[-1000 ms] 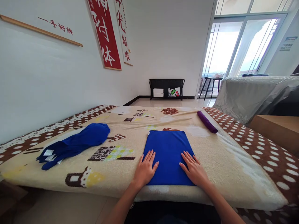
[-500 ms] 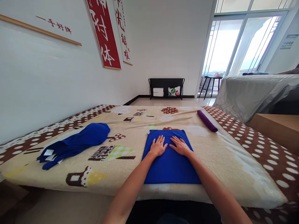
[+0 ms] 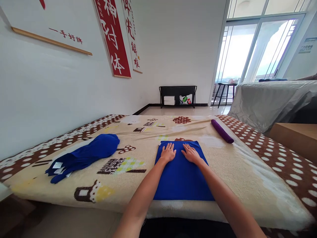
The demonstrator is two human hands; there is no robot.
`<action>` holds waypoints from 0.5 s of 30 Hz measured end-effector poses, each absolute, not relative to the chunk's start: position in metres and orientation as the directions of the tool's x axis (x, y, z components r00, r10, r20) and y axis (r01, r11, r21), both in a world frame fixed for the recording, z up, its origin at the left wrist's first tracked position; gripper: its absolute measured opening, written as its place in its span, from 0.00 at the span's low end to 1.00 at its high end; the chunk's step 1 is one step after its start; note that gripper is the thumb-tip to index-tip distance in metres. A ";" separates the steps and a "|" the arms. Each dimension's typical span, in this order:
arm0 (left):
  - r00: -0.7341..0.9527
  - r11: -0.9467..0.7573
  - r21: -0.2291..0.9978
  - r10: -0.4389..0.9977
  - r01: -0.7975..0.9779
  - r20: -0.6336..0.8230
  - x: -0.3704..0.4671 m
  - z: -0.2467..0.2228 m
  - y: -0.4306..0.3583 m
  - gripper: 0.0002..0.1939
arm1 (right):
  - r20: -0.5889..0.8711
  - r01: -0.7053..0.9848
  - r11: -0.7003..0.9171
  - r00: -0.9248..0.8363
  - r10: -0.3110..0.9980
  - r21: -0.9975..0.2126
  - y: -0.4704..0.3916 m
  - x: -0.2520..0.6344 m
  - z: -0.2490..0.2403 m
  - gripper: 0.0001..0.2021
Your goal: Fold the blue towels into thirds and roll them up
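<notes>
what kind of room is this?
Probably a room in a home or flat, set up for folding cloths. A patterned blanket covers a low bed or table, red banners hang on the wall, and a glass sliding door opens towards a balcony.

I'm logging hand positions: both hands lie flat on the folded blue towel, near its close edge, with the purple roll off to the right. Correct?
Not quite. In the head view the left hand and right hand lie flat on the folded blue towel near its far edge, not its close one. The purple roll is off to the right.
</notes>
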State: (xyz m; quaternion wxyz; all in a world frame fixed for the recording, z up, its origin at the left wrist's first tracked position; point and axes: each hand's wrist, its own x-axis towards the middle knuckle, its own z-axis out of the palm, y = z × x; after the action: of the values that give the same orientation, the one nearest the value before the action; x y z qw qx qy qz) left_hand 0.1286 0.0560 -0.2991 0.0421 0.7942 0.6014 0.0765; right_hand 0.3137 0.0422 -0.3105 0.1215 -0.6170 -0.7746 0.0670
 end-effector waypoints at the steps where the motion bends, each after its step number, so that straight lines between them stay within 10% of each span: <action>1: 0.295 -0.301 0.157 0.953 0.940 0.060 0.133 -0.299 0.058 0.30 | 0.106 0.931 0.262 -0.242 0.964 -0.255 0.045 0.306 -0.309 0.30; 15: 0.021 -0.039 0.161 0.993 0.986 0.115 0.089 -0.305 0.090 0.34 | 0.037 0.976 -0.009 0.018 0.999 -0.217 0.062 0.377 -0.311 0.32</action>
State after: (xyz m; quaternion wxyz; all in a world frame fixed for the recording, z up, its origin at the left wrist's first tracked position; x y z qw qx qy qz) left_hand 0.0890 0.0899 -0.3051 0.0178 0.7142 0.6928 0.0981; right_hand 0.3773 0.0618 -0.3115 0.0909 -0.7076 -0.6979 0.0634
